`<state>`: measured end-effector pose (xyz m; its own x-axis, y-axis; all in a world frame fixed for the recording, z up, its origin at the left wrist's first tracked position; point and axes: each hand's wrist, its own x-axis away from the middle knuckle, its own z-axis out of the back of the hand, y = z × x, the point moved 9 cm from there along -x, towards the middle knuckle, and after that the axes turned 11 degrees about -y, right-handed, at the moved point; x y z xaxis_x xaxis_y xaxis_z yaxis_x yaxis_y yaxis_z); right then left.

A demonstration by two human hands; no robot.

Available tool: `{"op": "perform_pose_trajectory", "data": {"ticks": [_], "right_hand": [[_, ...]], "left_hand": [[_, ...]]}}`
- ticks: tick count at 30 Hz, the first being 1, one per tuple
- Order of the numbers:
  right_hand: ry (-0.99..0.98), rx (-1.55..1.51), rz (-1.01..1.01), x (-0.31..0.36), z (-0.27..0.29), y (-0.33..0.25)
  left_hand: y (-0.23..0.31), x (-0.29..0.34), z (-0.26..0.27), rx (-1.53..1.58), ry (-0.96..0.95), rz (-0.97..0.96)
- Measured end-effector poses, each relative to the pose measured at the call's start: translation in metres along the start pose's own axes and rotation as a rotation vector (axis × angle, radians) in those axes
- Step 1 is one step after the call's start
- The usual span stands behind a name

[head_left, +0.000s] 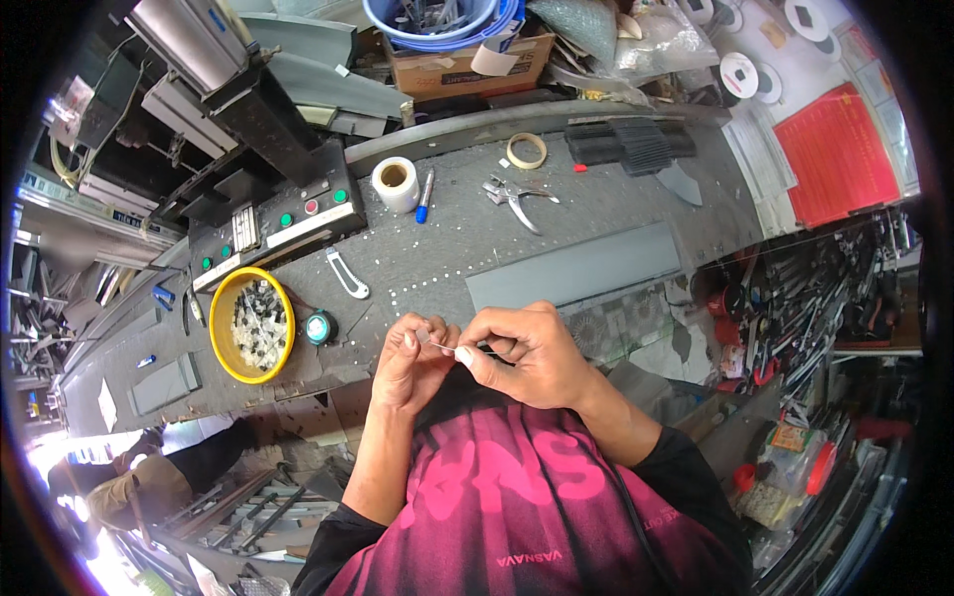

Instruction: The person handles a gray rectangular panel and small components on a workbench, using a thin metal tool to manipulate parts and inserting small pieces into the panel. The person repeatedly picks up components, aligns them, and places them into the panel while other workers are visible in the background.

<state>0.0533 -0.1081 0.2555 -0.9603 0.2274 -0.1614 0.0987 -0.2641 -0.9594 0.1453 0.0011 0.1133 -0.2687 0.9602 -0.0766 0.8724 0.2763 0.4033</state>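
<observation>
Both hands are close together in front of my chest, just off the bench's near edge. My left hand (405, 370) is closed in a pinch on a small clear piece (425, 338). A thin white strand (443, 347) runs from that piece to my right hand (535, 360), whose thumb and forefinger pinch it. More of a thin pale line shows behind the right thumb. Whether the strand is wire or thread I cannot tell. To the left stands a yellow bowl (220, 343) with small black and white parts, beside a round teal-topped container (319, 328).
On the grey bench (427, 268) are a white utility knife (348, 274), a roll of white film (396, 185), a blue marker (425, 197), pliers (513, 203), a tape roll (527, 151) and a grey flat panel (576, 270). A machine with green buttons (286, 220) rises at the left.
</observation>
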Motion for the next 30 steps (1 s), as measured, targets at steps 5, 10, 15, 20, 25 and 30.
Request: {"op": "perform_pose_trajectory", "data": {"ticks": [5, 10, 15, 20, 25, 30], "right_hand": [[0.065, 0.027, -0.017, 0.004, 0.007, 0.004], [0.079, -0.006, -0.03, 0.004, 0.005, 0.009], [0.048, 0.05, -0.059, 0.001, 0.006, 0.011], [0.02, 0.074, -0.058, -0.001, 0.007, 0.01], [0.015, 0.05, -0.044, -0.001, 0.007, 0.011], [0.017, 0.073, -0.06, 0.001, 0.008, 0.014]], "left_hand": [[-0.008, -0.004, -0.001, 0.022, -0.014, 0.047], [-0.01, -0.006, -0.003, 0.026, -0.034, 0.054], [-0.007, -0.006, -0.004, 0.023, -0.038, 0.043], [-0.007, -0.005, -0.006, 0.02, -0.034, 0.029], [-0.009, -0.005, -0.006, 0.016, -0.022, 0.035], [-0.011, -0.006, -0.008, 0.022, -0.016, 0.035]]}}
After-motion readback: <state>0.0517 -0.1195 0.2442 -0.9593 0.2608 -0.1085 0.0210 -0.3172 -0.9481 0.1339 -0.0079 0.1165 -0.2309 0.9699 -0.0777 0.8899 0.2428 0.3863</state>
